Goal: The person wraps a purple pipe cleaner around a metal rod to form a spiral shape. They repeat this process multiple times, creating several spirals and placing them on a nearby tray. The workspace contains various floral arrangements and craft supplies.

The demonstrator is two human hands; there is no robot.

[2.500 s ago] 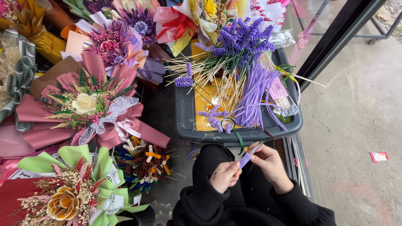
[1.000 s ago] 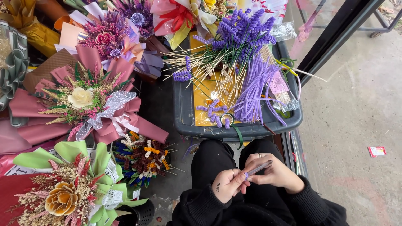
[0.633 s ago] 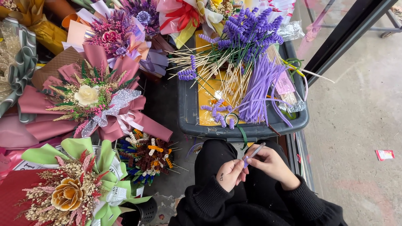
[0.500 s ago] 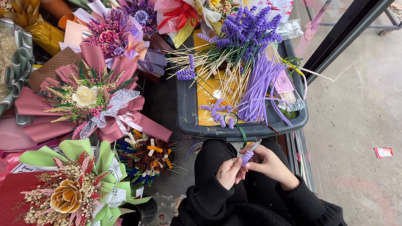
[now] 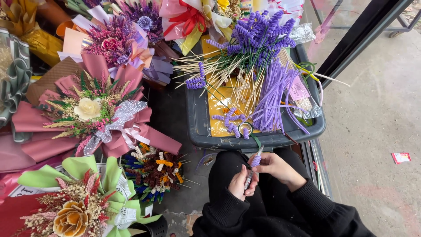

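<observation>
Both hands, left hand and right hand, pinch one purple stick flower. Squeezing hard could bend it, or it may slip down.

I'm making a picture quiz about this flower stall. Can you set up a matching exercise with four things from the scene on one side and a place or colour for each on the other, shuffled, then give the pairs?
Things:
1. cream rose bouquet
2. purple twisted stem
3. dark grey tray
4. tan rose bouquet

Places or colours:
A. light green wrapping, bottom left corner
B. dusty pink wrapping with a silvery ribbon
C. held between the left hand and the right hand above the lap
D. holds loose purple strips and wooden sticks

Pairs: 1-B, 2-C, 3-D, 4-A
</observation>
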